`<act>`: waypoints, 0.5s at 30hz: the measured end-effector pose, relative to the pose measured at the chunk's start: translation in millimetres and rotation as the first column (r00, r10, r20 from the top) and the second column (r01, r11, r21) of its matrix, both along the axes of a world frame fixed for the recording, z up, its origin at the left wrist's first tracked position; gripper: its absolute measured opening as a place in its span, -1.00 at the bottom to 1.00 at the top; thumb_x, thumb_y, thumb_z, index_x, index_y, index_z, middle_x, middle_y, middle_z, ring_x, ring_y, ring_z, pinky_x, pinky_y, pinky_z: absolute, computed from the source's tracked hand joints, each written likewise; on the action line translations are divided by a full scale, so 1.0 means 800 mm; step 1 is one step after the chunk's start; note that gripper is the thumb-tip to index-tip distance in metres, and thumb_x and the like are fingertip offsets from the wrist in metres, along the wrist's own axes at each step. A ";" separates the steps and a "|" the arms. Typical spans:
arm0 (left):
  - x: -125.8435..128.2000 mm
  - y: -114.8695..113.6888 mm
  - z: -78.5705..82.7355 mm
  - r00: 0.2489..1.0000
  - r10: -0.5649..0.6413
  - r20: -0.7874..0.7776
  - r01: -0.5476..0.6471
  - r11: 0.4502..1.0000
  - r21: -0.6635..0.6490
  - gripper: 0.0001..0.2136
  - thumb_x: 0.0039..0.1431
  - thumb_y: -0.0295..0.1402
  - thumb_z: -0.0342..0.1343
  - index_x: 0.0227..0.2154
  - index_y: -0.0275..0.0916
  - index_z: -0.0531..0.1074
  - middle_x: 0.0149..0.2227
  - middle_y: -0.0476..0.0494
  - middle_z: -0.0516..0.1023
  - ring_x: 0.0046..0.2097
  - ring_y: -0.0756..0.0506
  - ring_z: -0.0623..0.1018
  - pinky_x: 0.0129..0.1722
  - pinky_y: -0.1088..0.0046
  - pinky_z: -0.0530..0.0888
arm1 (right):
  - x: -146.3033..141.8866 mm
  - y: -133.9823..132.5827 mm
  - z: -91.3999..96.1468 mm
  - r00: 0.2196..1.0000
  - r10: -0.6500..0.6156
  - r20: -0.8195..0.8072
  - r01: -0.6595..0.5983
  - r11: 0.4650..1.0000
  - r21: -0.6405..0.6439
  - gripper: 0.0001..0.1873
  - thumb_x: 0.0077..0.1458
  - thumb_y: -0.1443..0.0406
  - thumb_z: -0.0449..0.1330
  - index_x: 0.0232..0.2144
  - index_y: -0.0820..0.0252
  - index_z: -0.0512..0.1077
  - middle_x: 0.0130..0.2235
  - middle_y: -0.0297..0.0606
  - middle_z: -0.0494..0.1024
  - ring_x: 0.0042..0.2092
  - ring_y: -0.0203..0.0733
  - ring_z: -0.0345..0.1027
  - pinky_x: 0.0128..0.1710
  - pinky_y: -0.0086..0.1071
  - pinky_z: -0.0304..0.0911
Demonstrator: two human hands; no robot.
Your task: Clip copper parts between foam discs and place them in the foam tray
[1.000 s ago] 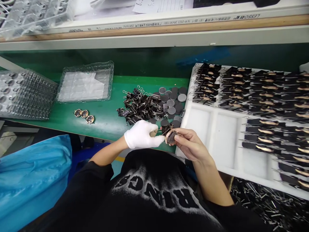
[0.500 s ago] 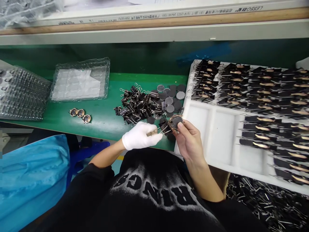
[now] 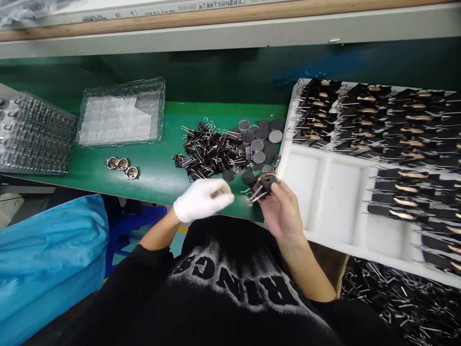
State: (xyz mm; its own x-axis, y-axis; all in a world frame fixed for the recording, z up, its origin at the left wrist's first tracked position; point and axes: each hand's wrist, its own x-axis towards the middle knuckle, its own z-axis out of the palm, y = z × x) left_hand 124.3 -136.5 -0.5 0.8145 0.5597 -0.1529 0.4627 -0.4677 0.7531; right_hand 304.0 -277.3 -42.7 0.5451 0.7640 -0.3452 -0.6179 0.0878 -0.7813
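My right hand pinches a round gold-rimmed part with a black binder clip on it. The clip's wire handles point left, towards my other hand, and the fingers hide some of the round part. My left hand, in a white glove with bare fingertips showing, is beside the clip and apart from it. Its fingers are loosely curled, with nothing visible in them. Just beyond the hands lie a heap of black binder clips and several dark and clear round discs.
At right, a white compartment tray carries rows of clipped parts. Three gold-rimmed round pieces lie left, near a clear plastic tray and stacked clear trays. More clips fill a container below right. A shelf edge crosses above.
My left hand has let go of the binder clip's handles and drawn back left. My right hand has turned the round part, with the clip staying on it. The view has shifted slightly.
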 end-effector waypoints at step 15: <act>-0.037 -0.035 -0.047 0.950 0.292 -0.106 -0.211 0.856 0.473 -0.54 0.44 -0.21 0.02 -0.63 -0.20 0.26 -0.63 -0.01 0.34 -0.54 0.00 0.35 -0.44 0.38 0.14 | -0.033 -0.015 0.008 0.955 0.267 -0.131 -0.280 0.955 -0.098 -0.69 0.04 0.02 0.50 -0.27 0.06 0.67 -0.12 -0.26 0.63 -0.16 -0.20 0.53 -0.19 -0.35 0.54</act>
State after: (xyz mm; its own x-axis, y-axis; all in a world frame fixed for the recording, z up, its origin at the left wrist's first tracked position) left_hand 95.1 -164.5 -38.5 0.6212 0.7823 0.0447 0.7106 -0.5865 0.3887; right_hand 277.7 -289.7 -36.4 0.2724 0.8302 -0.4864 -0.6918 -0.1823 -0.6987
